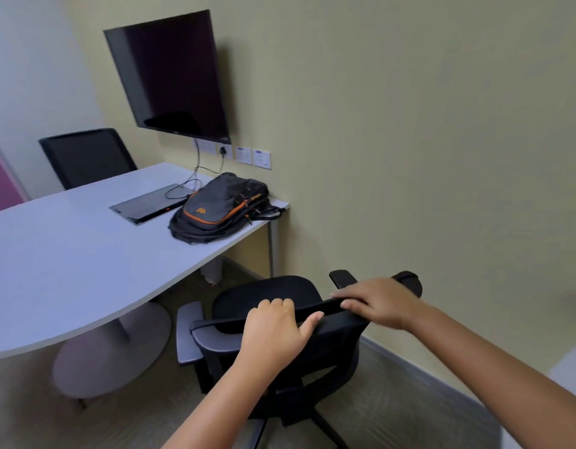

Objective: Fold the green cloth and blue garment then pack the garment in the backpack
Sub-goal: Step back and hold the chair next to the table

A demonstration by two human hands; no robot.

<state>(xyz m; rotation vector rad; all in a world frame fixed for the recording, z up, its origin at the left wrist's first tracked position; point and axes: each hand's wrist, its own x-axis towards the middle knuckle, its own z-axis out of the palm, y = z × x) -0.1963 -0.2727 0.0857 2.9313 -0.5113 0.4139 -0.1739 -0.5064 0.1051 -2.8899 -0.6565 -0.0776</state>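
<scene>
Both hands grip the office chair [290, 322] top, left hand [275, 328] fingers curled, right hand [382, 301] draped; backpack [220, 205] lies up-left on counter [69, 254], nearer left hand. No cloth/garment in view.

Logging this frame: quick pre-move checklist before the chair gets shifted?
1. Left hand on top edge of chair back: ok.
2. Right hand on same edge: ok.
3. Backpack on table, near the wall end: ok.
4. Backpack open for packing: cannot tell.
5. Green cloth and blue garment in view: not ok, neither visible.
6. Bare table area free for folding: ok.
</scene>
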